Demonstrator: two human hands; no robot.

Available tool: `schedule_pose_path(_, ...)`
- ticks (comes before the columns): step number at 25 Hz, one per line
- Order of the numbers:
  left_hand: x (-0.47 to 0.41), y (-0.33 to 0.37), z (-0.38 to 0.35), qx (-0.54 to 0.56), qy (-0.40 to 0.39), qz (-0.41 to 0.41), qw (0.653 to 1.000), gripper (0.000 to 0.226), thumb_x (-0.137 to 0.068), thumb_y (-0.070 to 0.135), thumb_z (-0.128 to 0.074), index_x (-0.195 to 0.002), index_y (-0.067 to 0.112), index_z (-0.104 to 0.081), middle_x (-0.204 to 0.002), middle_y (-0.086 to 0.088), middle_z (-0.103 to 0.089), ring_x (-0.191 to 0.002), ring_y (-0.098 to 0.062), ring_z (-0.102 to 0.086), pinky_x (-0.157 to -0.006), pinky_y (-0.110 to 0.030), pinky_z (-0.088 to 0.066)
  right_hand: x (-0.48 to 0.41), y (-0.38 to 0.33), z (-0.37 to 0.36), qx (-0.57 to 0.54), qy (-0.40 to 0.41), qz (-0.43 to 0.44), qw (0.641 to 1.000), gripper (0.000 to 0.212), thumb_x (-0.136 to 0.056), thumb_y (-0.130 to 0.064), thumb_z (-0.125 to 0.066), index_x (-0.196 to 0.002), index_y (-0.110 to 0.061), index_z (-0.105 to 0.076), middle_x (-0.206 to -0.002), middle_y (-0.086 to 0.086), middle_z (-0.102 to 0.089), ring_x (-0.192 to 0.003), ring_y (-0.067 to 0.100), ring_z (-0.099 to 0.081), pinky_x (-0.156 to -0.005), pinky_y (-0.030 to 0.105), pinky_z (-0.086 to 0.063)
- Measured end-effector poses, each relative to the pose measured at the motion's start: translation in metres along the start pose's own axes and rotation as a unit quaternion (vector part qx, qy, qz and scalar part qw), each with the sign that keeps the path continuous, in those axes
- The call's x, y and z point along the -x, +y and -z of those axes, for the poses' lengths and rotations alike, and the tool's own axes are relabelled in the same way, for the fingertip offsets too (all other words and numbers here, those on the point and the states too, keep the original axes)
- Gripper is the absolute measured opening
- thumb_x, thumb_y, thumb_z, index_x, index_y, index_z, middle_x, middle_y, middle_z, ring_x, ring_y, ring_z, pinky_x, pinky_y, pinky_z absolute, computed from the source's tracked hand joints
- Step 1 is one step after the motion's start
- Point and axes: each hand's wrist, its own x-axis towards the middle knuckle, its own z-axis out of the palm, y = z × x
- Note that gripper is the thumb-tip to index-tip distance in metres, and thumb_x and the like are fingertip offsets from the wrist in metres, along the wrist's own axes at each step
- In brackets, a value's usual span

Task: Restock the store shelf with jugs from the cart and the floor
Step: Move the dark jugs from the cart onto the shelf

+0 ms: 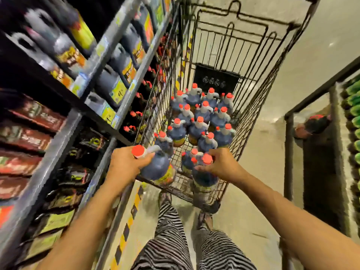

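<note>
1. Left hand [127, 162] – curled round the neck and loop handle of the left jug [155, 168], just under the red cap. The jug hangs tilted at the near left corner of the cart [243, 117], beside the shelf [101, 61].
2. Right hand [218, 164] – fingers wrapped round the neck of the right jug [204, 179], at the cart's near end. Can't tell if its base has left the cart bottom.
3. Handling, my read: full of dark liquid, so heavy for their size. Rigid plastic with smooth, slippery sides. Take them by the moulded handle at the neck, not by the cap. A one-handed carry looks workable, but expect swing.
4. Count in hand: two jugs, one per hand.
5. Cart jugs [200, 125] – roughly thirteen standing upright, packed touching in rows towards the far end. Each has one big red cap plus a small one, so don't double-count.
6. Floor [253, 191] – no jugs visible from here.
7. Shelf stock is too blurred to count.
</note>
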Motion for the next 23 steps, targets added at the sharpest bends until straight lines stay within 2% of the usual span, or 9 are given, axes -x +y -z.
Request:
schedule_pose_path(3, 0.035, 0.022, 0.046, 0.020, 0.074, 0.013, 0.997, 0.042, -0.069, 0.021, -0.084, -0.047, 0.019, -0.049, -0.037, 0.009, -0.043, -0.044, 0.006, -0.045, -0.044, -0.011, -0.032, 0.007, -0.051, 0.025, 0.045, -0.038, 0.107, 0.992, 0.036, -0.074, -0.029, -0.078, -0.059, -0.004, -0.056, -0.053, 0.009, -0.056, -0.047, 0.005, -0.036, -0.046, 0.033, -0.032)
schedule_pose_path(5, 0.054, 0.032, 0.075, 0.034, 0.105, 0.014, 0.994, 0.039, -0.066, 0.027, -0.086, -0.048, 0.014, -0.053, -0.039, 0.011, -0.047, -0.043, 0.000, -0.042, -0.043, -0.015, -0.029, 0.007, -0.086, 0.039, 0.071, -0.063, 0.176, 0.980, 0.041, -0.076, -0.034, -0.075, -0.060, -0.002, -0.056, -0.054, 0.011, -0.056, -0.047, 0.007, -0.037, -0.046, 0.034, -0.032)
schedule_pose_path(7, 0.073, 0.045, 0.113, 0.042, 0.152, 0.004, 0.988, 0.044, -0.067, 0.037, -0.080, -0.053, 0.002, -0.057, -0.042, 0.004, -0.048, -0.046, -0.004, -0.038, -0.043, -0.019, -0.026, 0.006, -0.135, 0.051, 0.087, -0.081, 0.247, 0.962, 0.040, -0.076, -0.034, -0.075, -0.055, -0.007, -0.053, -0.048, 0.002, -0.050, -0.045, 0.006, -0.037, -0.044, 0.021, -0.027)
schedule_pose_path(10, 0.099, 0.067, 0.178, 0.018, 0.219, -0.021, 0.975, 0.053, -0.060, 0.056, -0.063, -0.051, 0.005, -0.054, -0.044, -0.002, -0.049, -0.047, -0.005, -0.033, -0.044, -0.026, -0.025, 0.003, -0.213, 0.064, 0.076, -0.075, 0.317, 0.942, 0.037, -0.073, -0.030, -0.078, -0.057, -0.005, -0.058, -0.050, 0.005, -0.056, -0.046, 0.003, -0.043, -0.043, 0.017, -0.030)
schedule_pose_path(13, 0.118, 0.076, 0.241, 0.010, 0.280, -0.018, 0.960, 0.051, -0.060, 0.057, -0.063, -0.053, 0.007, -0.056, -0.047, 0.003, -0.049, -0.047, -0.003, -0.035, -0.046, -0.025, -0.028, 0.000, -0.287, 0.063, 0.037, -0.079, 0.380, 0.921, 0.031, -0.073, -0.024, -0.079, -0.059, -0.003, -0.061, -0.053, 0.010, -0.060, -0.050, 0.002, -0.044, -0.049, 0.028, -0.037)
schedule_pose_path(16, 0.144, 0.075, 0.298, -0.049, 0.352, -0.029, 0.934, 0.050, -0.062, 0.062, -0.058, -0.050, 0.013, -0.052, -0.047, 0.001, -0.047, -0.046, -0.003, -0.034, -0.044, -0.024, -0.027, 0.003, -0.359, 0.045, 0.010, -0.040, 0.455, 0.889, 0.031, -0.072, -0.020, -0.078, -0.052, -0.008, -0.057, -0.045, -0.001, -0.048, -0.048, 0.001, -0.040, -0.048, 0.020, -0.031)
schedule_pose_path(19, 0.166, 0.061, 0.345, -0.065, 0.406, -0.040, 0.911, 0.054, -0.065, 0.059, -0.059, -0.054, 0.006, -0.054, -0.051, -0.009, -0.051, -0.048, -0.003, -0.034, -0.046, -0.028, -0.030, 0.008, -0.421, 0.014, -0.033, -0.012, 0.516, 0.856, 0.035, -0.068, -0.036, -0.069, -0.058, -0.004, -0.059, -0.051, 0.010, -0.055, -0.052, 0.002, -0.041, -0.051, 0.027, -0.037)
schedule_pose_path(21, 0.173, 0.052, 0.370, -0.066, 0.440, -0.043, 0.895, 0.054, -0.064, 0.057, -0.059, -0.054, 0.004, -0.054, -0.050, -0.010, -0.052, -0.049, -0.003, -0.036, -0.046, -0.023, -0.029, 0.009, -0.455, -0.006, -0.071, -0.002, 0.532, 0.844, 0.029, -0.068, -0.034, -0.067, -0.060, -0.007, -0.062, -0.055, 0.011, -0.059, -0.053, 0.003, -0.045, -0.052, 0.028, -0.039)
schedule_pose_path(23, 0.181, 0.037, 0.394, -0.091, 0.470, -0.050, 0.876, 0.047, -0.066, 0.055, -0.059, -0.049, 0.012, -0.050, -0.051, -0.002, -0.053, -0.048, -0.003, -0.038, -0.046, -0.020, -0.028, 0.008, -0.489, -0.031, -0.103, 0.005, 0.545, 0.832, 0.024, -0.068, -0.029, -0.067, -0.061, -0.006, -0.064, -0.057, 0.011, -0.062, -0.054, 0.003, -0.047, -0.053, 0.026, -0.041)
